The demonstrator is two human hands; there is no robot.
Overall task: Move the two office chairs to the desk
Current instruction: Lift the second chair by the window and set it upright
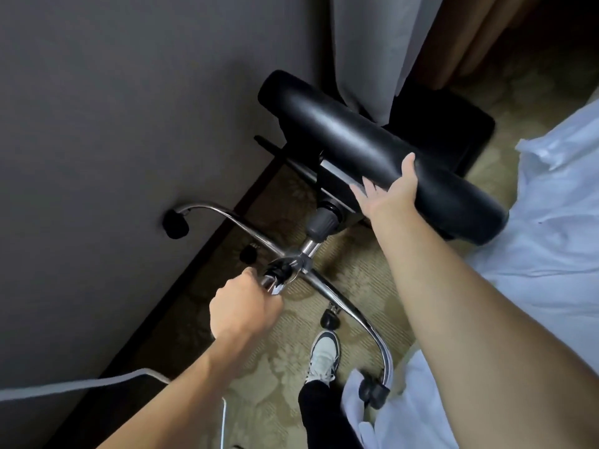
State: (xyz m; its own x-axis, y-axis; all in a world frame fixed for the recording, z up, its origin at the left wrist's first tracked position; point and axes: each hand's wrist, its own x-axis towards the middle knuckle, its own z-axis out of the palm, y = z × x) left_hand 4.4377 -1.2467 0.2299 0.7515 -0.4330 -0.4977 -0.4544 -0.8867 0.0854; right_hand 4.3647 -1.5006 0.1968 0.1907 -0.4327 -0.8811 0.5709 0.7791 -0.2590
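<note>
A black office chair is tipped on its side, its padded seat (366, 147) up and to the right and its chrome star base (340, 296) toward me. My left hand (241, 307) is closed around the chrome leg at the hub of the base. My right hand (385, 192) lies flat against the lower edge of the seat, fingers spread over the padding. The grey gas-lift column (319, 225) runs between seat and hub. Black castors (176, 225) hang at the leg ends. No second chair or desk shows.
A grey wall (113, 124) with a dark baseboard fills the left. Grey and brown curtains (382, 43) hang behind the chair. White bedding (551, 222) crowds the right side. My shoe (324, 354) stands on the patterned carpet under the base. A white cable (81, 385) crosses lower left.
</note>
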